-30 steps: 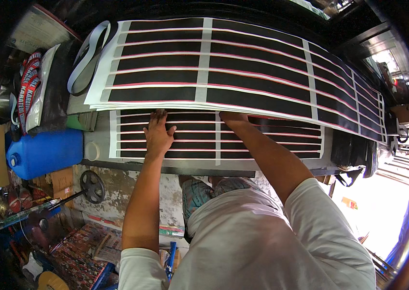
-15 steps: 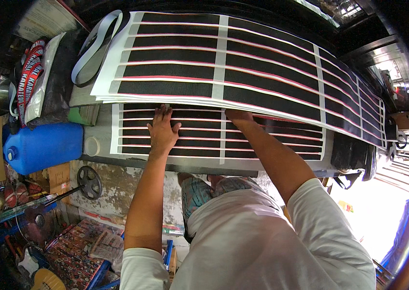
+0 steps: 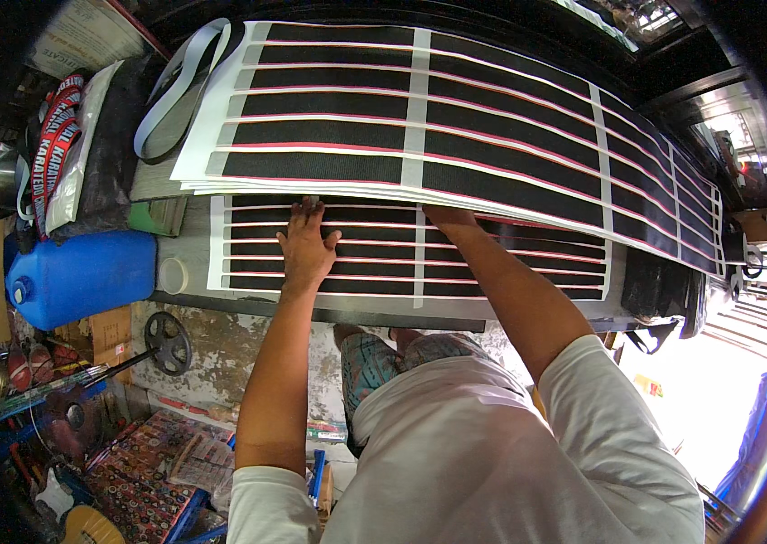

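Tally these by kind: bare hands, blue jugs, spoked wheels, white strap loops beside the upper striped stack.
Left hand and partly hidden right hand: 2
Blue jug: 1
Spoked wheel: 1
White strap loop: 1
Total: 5

Near the centre, upper striped sheets (image 3: 320,134) hide much of the right hand (image 3: 449,217) and part of the lower striped sheet (image 3: 367,269), while the bottom edge cuts off the white shirt (image 3: 456,444).
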Demonstrator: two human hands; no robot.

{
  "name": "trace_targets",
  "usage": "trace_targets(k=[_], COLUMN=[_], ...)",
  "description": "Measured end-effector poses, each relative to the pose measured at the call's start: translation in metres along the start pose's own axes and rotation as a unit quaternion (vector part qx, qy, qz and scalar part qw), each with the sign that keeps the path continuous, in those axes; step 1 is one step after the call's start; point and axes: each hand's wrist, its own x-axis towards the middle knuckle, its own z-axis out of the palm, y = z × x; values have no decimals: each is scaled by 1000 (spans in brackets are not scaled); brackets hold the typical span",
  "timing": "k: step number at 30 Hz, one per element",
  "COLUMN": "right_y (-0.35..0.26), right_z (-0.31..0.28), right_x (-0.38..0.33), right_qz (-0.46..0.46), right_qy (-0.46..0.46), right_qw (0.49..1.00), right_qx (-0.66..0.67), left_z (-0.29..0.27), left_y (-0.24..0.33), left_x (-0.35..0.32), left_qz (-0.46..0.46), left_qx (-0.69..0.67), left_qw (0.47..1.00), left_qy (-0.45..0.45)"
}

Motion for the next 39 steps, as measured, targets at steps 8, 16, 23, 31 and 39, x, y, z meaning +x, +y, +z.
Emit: trace_targets(k=[8, 16, 23, 31, 39], right_y=[4, 19, 5, 6, 16], right_z=[12, 29, 12, 4, 4], right_x=[-1, -6, -7, 1, 4], right_qz=[-53, -106, -38, -82, -111], right_qy=[73, 171, 12, 105, 133], right_qw=[994, 977, 999, 985, 977], right_qx=[-57, -75, -26, -106, -127], left_z=[1, 10, 5, 5, 8], left_y=[-2, -3, -2, -6, -8], left_x=[0, 2, 1, 2, 1], left_qz=[5, 26, 7, 11, 22], left_qx=[8, -15, -9, 0, 2], left_qw=[1000, 999, 1000, 1000, 1000], left_qy=[8, 38, 7, 6, 22])
